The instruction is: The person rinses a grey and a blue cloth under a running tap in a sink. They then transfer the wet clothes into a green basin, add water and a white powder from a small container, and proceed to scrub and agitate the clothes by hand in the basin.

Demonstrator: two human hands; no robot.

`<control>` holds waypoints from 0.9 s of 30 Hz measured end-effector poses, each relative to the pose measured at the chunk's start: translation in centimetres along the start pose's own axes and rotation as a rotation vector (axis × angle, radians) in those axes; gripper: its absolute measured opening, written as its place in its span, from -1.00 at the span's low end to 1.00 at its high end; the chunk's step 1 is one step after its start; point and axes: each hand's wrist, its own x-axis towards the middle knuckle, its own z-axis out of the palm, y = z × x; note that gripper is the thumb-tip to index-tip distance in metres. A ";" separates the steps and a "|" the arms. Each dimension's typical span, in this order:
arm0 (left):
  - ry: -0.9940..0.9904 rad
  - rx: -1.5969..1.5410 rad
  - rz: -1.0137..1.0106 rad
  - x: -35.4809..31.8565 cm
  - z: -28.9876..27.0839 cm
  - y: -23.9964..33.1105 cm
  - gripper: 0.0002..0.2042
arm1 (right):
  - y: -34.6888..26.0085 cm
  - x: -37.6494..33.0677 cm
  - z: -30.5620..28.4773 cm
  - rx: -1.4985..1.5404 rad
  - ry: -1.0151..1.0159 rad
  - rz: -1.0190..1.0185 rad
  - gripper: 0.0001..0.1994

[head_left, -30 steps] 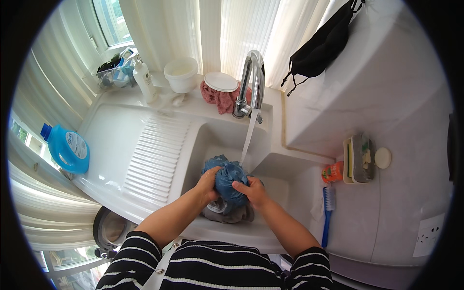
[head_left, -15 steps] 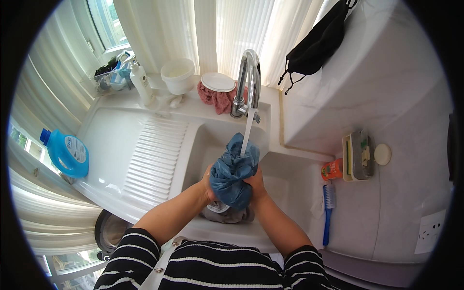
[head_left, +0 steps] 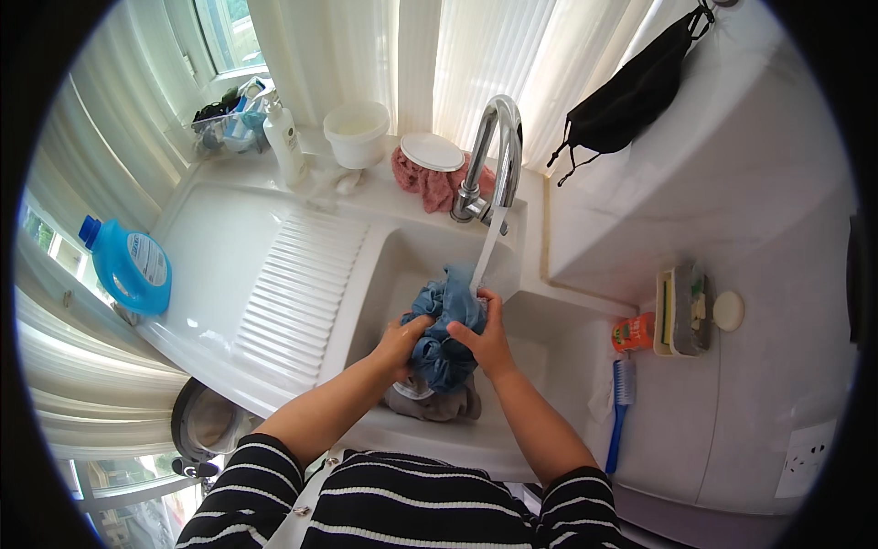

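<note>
A bunched blue cloth [head_left: 445, 352] is held between my two hands over the white sink basin [head_left: 389, 265]. Water runs from the chrome faucet [head_left: 498, 137] onto its far right side. My left hand [head_left: 402, 346] is closed on the left side of the cloth, thumb on top. My right hand [head_left: 487, 339] grips the right side, its thumb pressing toward the middle and its fingers near the stream. Beneath, a wet grey-brown cloth [head_left: 444, 404] lies in the near part of the basin, partly hidden by the blue one.
Left of the basin is a ribbed washboard [head_left: 297, 293], with a blue detergent bottle [head_left: 133, 265] beyond. A pump bottle [head_left: 285, 142], white tub [head_left: 357, 133] and pink cloth [head_left: 425, 183] line the back ledge. A blue brush [head_left: 621, 412] and soap holder [head_left: 677, 311] are at right.
My hands have shifted from the sides of the blue cloth to its upper face, thumbs now showing on top. The cloth is bunched differently. The whole view has shifted slightly.
</note>
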 end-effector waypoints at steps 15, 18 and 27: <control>0.004 0.732 -0.224 0.5 -1.5 -3.1 -0.49 | 2.9 -2.1 -0.5 0.385 -0.099 0.704 -0.80; -0.048 0.733 -0.082 1.3 -2.6 -3.2 -0.37 | 2.7 0.0 -4.2 -0.122 -0.367 0.613 -0.68; 0.110 2.137 0.585 3.3 -4.0 -6.1 -0.34 | 6.5 0.0 -5.8 -1.262 -1.006 0.538 -0.39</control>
